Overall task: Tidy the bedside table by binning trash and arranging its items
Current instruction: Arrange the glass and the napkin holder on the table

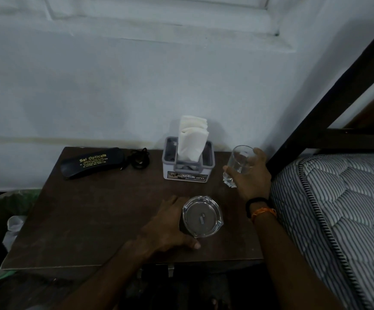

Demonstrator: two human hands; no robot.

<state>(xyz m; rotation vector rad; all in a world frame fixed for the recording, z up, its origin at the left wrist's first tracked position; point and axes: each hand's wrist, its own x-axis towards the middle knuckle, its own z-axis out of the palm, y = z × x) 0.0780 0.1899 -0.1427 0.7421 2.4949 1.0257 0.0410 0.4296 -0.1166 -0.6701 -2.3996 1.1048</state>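
We look down on a dark brown bedside table set against a pale blue-grey wall, with a striped mattress and a dark bed frame on the right. At the back left of the table lies a black spectacle case lettered in gold, and a small coil of black cord lies just beside its right end. Near the back middle stands a grey and white tissue holder, with white tissues rising upright from it.

Our right hand curls its fingers and thumb round a clear drinking glass, which tilts and sits just right of the tissue holder; we cannot tell whether its base touches the table. Our left hand cups the left side of a clear glass ashtray near the front middle of the table, its thumb lying along the near rim. A small dark bit lies in the ashtray.

Off the table's left edge stands a bin with a green liner, with pale crumpled trash inside it.
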